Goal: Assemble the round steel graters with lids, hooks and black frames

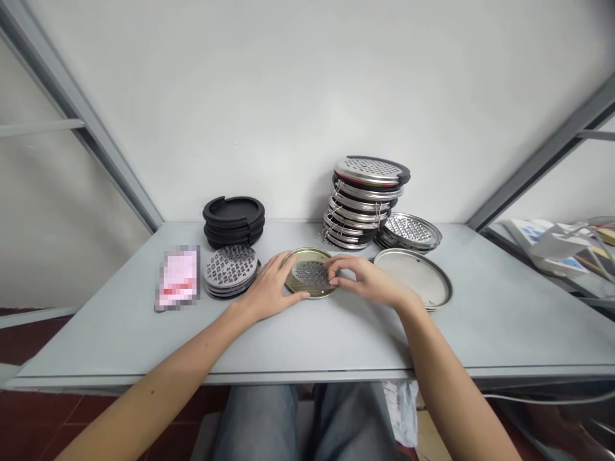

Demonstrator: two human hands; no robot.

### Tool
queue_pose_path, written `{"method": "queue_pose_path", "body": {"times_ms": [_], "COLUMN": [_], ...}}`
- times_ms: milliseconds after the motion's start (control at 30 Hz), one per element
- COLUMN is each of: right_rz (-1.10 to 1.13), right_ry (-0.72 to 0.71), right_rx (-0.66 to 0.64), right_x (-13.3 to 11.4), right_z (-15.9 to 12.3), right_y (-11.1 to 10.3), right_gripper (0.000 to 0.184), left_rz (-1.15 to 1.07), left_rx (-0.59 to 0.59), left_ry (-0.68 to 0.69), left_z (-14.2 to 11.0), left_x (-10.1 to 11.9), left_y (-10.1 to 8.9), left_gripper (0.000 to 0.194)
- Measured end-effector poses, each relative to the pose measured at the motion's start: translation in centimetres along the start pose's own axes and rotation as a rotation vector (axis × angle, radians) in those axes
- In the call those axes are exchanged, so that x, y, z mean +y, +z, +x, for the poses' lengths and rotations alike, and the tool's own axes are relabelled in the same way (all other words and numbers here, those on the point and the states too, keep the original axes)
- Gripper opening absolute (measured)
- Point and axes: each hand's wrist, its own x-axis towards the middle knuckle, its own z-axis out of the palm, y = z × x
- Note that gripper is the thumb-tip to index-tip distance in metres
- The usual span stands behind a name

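A round gold-coloured tray (289,282) lies flat on the table in front of me, with a small perforated grater disc (310,273) inside its rim. My left hand (273,286) rests at the tray's left side, fingers spread, thumb along the near rim. Over the right part of the disc, my right hand (362,278) has its thumb and fingers curled together; whatever is between them is hidden. Beside my left hand sits a stack of grater discs (231,267). Close to my right hand is a stack of pale round trays (408,274).
A stack of black rings (234,221) stands at the back left. A tall clipped stack of metal discs (365,202) rises at the back, with more grater plates (410,230) beside it. A blurred pink packet (179,276) lies at left. Metal frame posts flank the table (307,346).
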Motion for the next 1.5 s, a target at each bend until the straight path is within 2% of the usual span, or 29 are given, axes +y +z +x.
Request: {"method": "queue_pose_path", "body": {"times_ms": [133,233,367,467,567,700,800,900,967,1067,1200,1300,1500], "right_rz": [0.078,0.12,0.174,0.246,0.296,0.25,0.254,0.294,0.297,0.249,0.15,0.109,0.055], "right_ry": [0.007,0.013,0.028,0.023,0.072,0.19,0.219,0.206,0.202,0.206,0.182,0.162,0.155], "right_rx": [-0.015,-0.049,-0.092,-0.061,0.109,0.375,0.47,0.526,0.547,0.549,0.513,0.477,0.447], "right_x": [-0.6,-0.8,-0.8,-0.6,0.0,1.1,1.9,2.6,2.9,2.9,2.6,2.2,1.9], "right_z": [-0.1,-0.2,-0.2,-0.2,0.1,0.7,1.0,1.0,1.0,0.9,1.1,1.2,1.3], "right_y": [-0.2,-0.2,-0.2,-0.1,0.1,0.4,0.7,0.8,0.8,1.0,1.3,1.4,1.6], "right_gripper": [0.01,0.01,0.011,0.016,0.024,0.03,0.032,0.031,0.031,0.031,0.03,0.028,0.024], "left_rz": [-0.008,0.005,0.029,0.028,0.041,0.101,0.136,0.181,0.234,0.347,0.503,0.581,0.652], "left_rx": [0.15,0.207,0.245,0.275,0.284,0.328,0.392,0.48,0.55,0.624,0.631,0.607,0.575], "left_ry": [0.198,0.289,0.334,0.333,0.337,0.388,0.418,0.429,0.422,0.36,0.31,0.306,0.277], "left_z": [0.2,0.2,0.1,0.0,0.0,0.2,0.4,0.1,-0.5,-2.0,-4.1,-5.2,-6.2], "left_x": [0.2,0.0,-0.2,-0.2,-0.2,0.0,0.6,1.3,1.1,-0.3,-3.0,-4.4,-6.5], "left_y": [-0.3,-0.2,0.0,-0.1,-0.2,-0.7,-1.6,-3.3,-5.1,-8.1,-11.1,-11.6,-10.4], "left_gripper": [0.037,0.02,0.02,0.019,0.019,0.02,0.022,0.026,0.03,0.034,0.033,0.034,0.032]}}
